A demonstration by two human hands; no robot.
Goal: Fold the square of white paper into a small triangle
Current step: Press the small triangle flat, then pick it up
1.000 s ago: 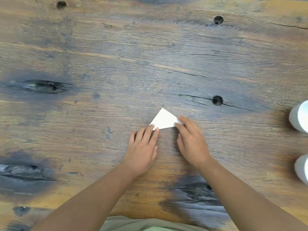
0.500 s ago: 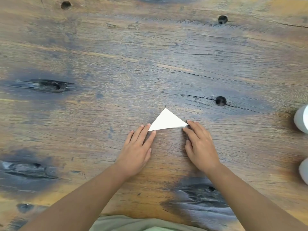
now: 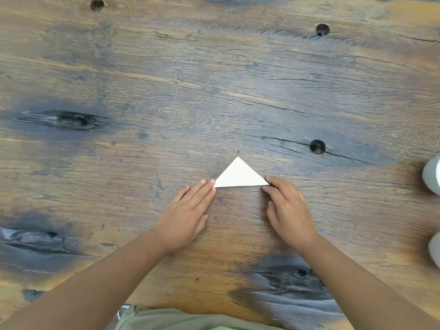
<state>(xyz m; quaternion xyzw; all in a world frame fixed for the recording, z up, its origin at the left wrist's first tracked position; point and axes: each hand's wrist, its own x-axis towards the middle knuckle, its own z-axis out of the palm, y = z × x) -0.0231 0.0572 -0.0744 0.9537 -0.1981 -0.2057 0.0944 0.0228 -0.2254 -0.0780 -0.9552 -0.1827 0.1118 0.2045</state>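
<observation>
White paper, folded into a small triangle (image 3: pixel 239 176), lies flat near the middle of the weathered wooden surface (image 3: pixel 166 91), its apex toward 12 o'clock and its long edge toward 6. The left hand (image 3: pixel 188 215) lies flat at the triangle's 8 o'clock, fingers straight and together, tips touching the left corner and holding nothing. The right hand (image 3: pixel 289 215) sits at 4 o'clock, fingers loosely spread and gripping nothing, its fingertips at the right corner. A dark knot hole (image 3: pixel 317 146) shows at the paper's 2 o'clock. Two white rounded objects (image 3: pixel 432 175) – cut off by the frame – stand at the view's 3 o'clock edge.
</observation>
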